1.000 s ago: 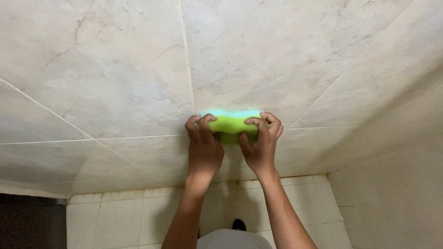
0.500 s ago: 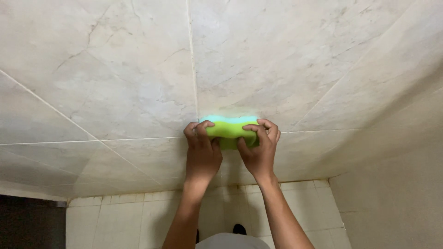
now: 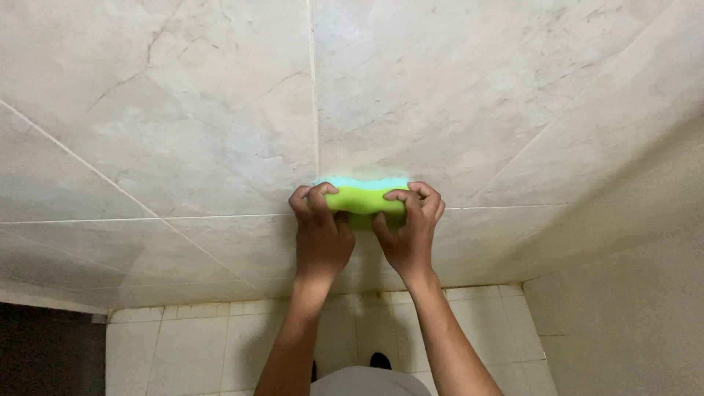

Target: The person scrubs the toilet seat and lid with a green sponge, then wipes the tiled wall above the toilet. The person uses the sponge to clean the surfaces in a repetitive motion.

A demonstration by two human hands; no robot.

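Note:
A green sponge [image 3: 364, 198] with a pale blue scrub face is pressed flat against a large marbled beige wall tile [image 3: 220, 110], just right of a vertical grout line. My left hand [image 3: 320, 235] grips the sponge's left end, fingers curled over its top. My right hand [image 3: 409, 231] grips its right end the same way. Both forearms reach up from the bottom of the view. The sponge's middle shows between the hands; its ends are hidden by my fingers.
The tiled wall meets a second wall [image 3: 631, 293] in a corner at the right. Small square floor tiles [image 3: 191, 345] lie below. A dark opening [image 3: 44, 352] is at the lower left. A dark shoe toe [image 3: 379, 360] shows between my arms.
Both hands and the sponge have slid slightly down and to the left along the wall, staying pressed against the tile. The grip is unchanged.

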